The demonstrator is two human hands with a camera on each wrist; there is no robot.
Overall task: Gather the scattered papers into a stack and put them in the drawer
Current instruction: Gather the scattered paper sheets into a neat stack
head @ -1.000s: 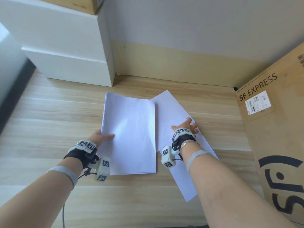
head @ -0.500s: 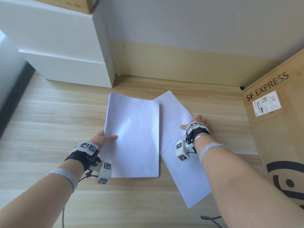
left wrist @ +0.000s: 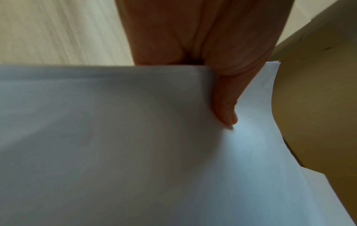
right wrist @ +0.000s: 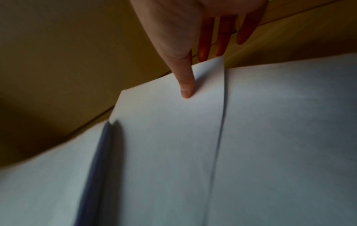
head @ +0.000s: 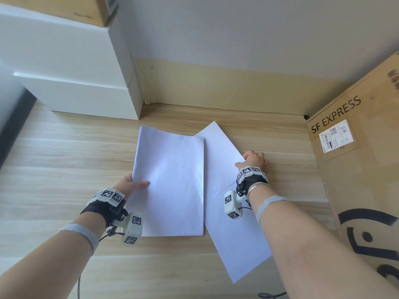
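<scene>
A stack of white papers (head: 170, 184) lies on the wooden floor in the head view. My left hand (head: 133, 184) pinches its left edge, thumb (left wrist: 224, 107) on top and the other fingers hidden underneath. To the right, loose white sheets (head: 235, 234) lie at an angle, partly tucked under the stack. My right hand (head: 251, 159) holds their far right edge: its thumb (right wrist: 186, 85) presses on top and its fingers reach past and under the rim. The white drawer unit (head: 75, 93) stands at the back left, its drawers closed.
A large cardboard box (head: 356, 169) marked SF EXPRESS stands close on the right. A beige skirting and grey wall (head: 216, 83) close off the back. Another cardboard box (head: 86, 9) sits on top of the drawer unit. A dark strip (head: 13, 126) runs along the left.
My right hand has slid right and away across the angled sheets, from their middle to their right edge. My left hand keeps its hold on the stack.
</scene>
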